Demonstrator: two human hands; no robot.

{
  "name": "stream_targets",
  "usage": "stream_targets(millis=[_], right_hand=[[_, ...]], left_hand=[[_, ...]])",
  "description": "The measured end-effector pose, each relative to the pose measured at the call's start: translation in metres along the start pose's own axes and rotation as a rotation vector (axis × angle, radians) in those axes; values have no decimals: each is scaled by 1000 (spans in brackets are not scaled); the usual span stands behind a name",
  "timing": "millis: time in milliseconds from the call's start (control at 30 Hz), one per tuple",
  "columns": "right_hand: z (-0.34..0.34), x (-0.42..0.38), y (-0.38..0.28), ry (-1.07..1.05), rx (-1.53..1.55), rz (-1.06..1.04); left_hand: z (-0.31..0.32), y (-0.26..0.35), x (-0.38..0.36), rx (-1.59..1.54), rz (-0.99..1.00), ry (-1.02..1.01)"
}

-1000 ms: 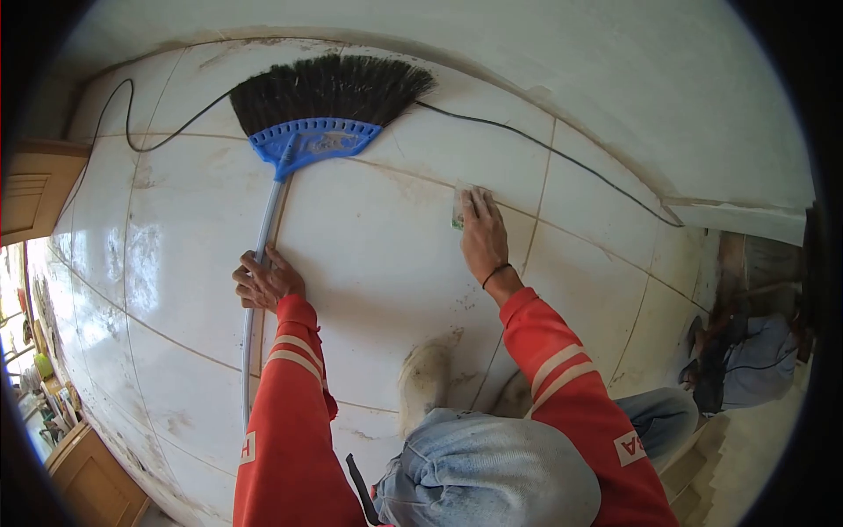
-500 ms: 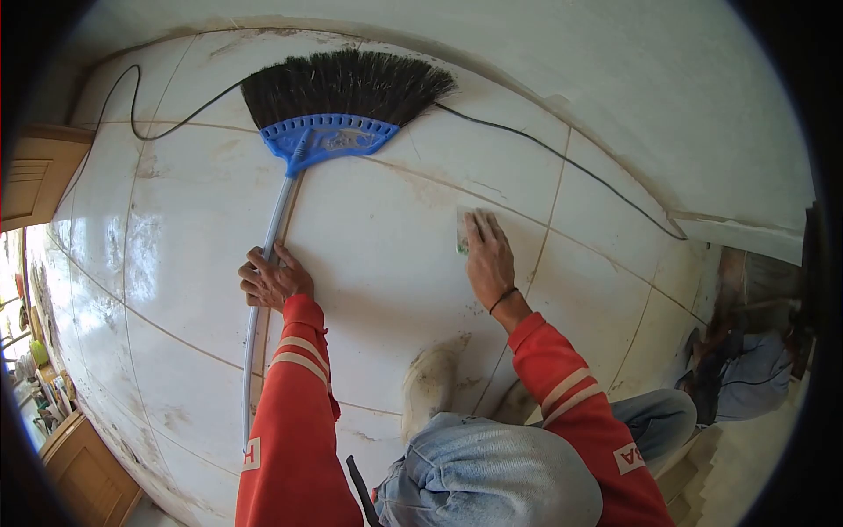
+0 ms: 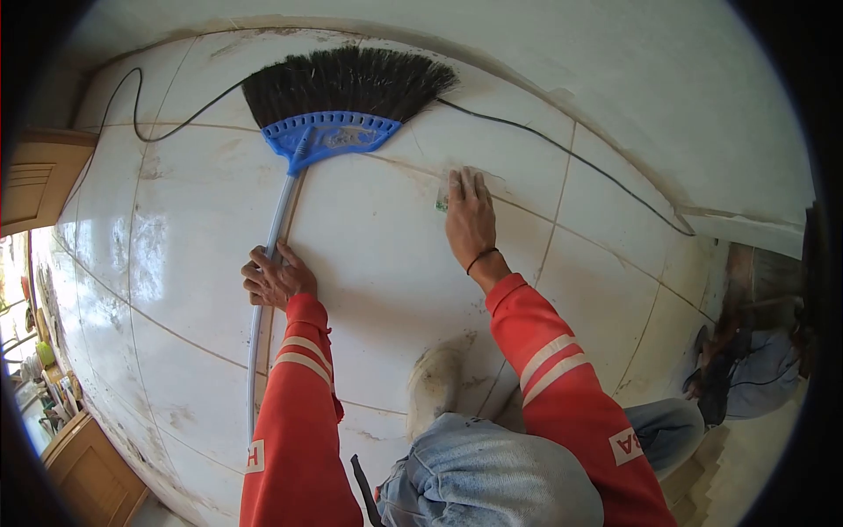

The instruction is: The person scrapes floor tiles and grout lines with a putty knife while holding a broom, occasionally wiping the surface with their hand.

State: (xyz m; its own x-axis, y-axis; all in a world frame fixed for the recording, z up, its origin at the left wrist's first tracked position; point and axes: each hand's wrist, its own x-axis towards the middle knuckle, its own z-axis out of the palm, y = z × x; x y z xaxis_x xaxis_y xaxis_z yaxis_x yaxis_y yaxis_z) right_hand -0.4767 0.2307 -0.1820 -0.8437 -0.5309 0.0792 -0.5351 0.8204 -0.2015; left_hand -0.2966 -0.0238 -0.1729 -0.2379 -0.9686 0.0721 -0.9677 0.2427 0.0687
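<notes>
A broom (image 3: pixel 342 140) with a blue head and black bristles lies across the white tiles. My left hand (image 3: pixel 279 279) rests on the floor with its fingers curled round the broom's pale handle. My right hand (image 3: pixel 471 215) presses down on a thin, flat, whitish piece with a green patch (image 3: pixel 442 198), and its fingers lie over most of it. What this piece is I cannot make out; it sits against the tile right of the broom head, near a grout line.
A black cable (image 3: pixel 562 151) runs along the wall, passing behind the bristles. Wooden panels (image 3: pixel 46 176) stand at the left. One boot (image 3: pixel 435 378) is on the floor in front of me. A person's jeans (image 3: pixel 762 373) and hands show at the far right.
My right hand has slid forward and slightly left over the tiles with the flat piece under its fingers. The left hand keeps its place on the broom handle.
</notes>
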Motion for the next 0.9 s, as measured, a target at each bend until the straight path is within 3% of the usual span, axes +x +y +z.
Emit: stream_targets(millis=[133,167,367,533,700,833,900], right_hand=[[-12,-58,-44,-118,15,-50],[-9,-67,-45,-64,2,-71],[-6,0,-39,-30,27,-3],[-7,-53,-65,-79,0,-81],[8,13,-48,-43,-83,35],[-2,-37,-69,-104,-48,-44],[5,-18,-58,-78,-45,-37]], left_hand=[[-1,1,3,8,0,-2],[0,3,4,5,-4,-1],[-4,2,2,-13,-18,0],[-3,3,2,-3,0,12],[-1,0,0,-29,8,34],[-2,1,2,2,6,12],[-2,4,3,0,4,8]])
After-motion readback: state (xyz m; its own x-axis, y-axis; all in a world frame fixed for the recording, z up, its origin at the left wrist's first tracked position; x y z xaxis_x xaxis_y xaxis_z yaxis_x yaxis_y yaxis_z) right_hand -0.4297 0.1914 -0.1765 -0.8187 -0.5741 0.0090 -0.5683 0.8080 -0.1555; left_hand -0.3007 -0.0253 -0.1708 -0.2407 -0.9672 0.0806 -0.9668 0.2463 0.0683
